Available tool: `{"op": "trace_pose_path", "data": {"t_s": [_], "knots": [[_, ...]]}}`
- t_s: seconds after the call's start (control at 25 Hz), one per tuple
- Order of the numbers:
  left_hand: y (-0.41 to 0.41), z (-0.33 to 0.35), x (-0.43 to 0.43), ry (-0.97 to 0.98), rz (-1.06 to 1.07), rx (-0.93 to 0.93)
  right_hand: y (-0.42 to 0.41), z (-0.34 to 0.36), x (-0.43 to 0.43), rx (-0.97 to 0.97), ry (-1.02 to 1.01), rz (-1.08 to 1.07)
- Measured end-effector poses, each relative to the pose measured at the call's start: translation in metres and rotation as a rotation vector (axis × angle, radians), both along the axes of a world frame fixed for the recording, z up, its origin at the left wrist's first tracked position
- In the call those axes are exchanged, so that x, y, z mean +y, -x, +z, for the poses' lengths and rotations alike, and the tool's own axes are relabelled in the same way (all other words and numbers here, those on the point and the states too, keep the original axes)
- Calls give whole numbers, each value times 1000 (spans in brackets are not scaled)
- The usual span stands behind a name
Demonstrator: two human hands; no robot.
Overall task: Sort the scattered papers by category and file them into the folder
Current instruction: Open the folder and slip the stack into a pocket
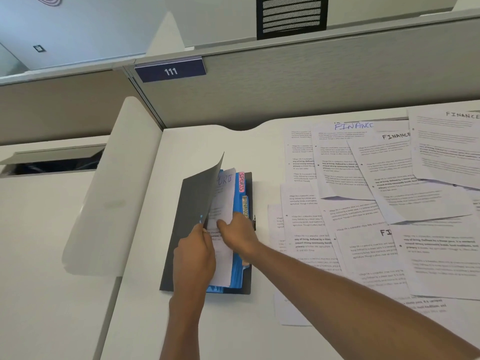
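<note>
A dark grey folder (pixel 181 229) lies on the white desk, its front cover lifted and curling up. Inside are blue dividers (pixel 237 201) with a pink tab reading SPORTS (pixel 241 181) and a yellow tab reading FINANCE (pixel 245 206). A white sheet headed SPORTS (pixel 224 196) stands partly inside, behind the cover. My left hand (pixel 194 253) grips the cover's edge. My right hand (pixel 237 236) pinches the sheet near its middle. Scattered printed papers (pixel 376 203), several headed FINANCE, cover the desk to the right.
A grey partition (pixel 285 89) with a sign reading 111 (pixel 170 71) runs behind the desk. A white divider panel (pixel 114 190) slants along the desk's left edge. A neighbouring desk at left has an open cable slot (pixel 57 162).
</note>
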State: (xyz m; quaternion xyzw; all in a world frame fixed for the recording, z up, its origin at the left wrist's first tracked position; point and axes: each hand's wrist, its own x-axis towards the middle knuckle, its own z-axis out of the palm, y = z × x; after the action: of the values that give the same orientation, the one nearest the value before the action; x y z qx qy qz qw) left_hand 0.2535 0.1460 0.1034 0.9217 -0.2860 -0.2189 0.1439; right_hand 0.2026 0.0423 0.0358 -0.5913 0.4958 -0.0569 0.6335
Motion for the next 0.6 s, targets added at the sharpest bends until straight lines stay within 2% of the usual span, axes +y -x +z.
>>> {"op": "trace_pose_path", "data": {"t_s": [0.12,0.44,0.6], "knots": [[2,-2,-4,-44,1,-14,10,-13,17,32,126,-26],[4,-6,0,-74,-19,-30,11,-16,3,107,49,101],[7,-15,-2,-106,-34,-70,11,-22,15,145,198,2]]}}
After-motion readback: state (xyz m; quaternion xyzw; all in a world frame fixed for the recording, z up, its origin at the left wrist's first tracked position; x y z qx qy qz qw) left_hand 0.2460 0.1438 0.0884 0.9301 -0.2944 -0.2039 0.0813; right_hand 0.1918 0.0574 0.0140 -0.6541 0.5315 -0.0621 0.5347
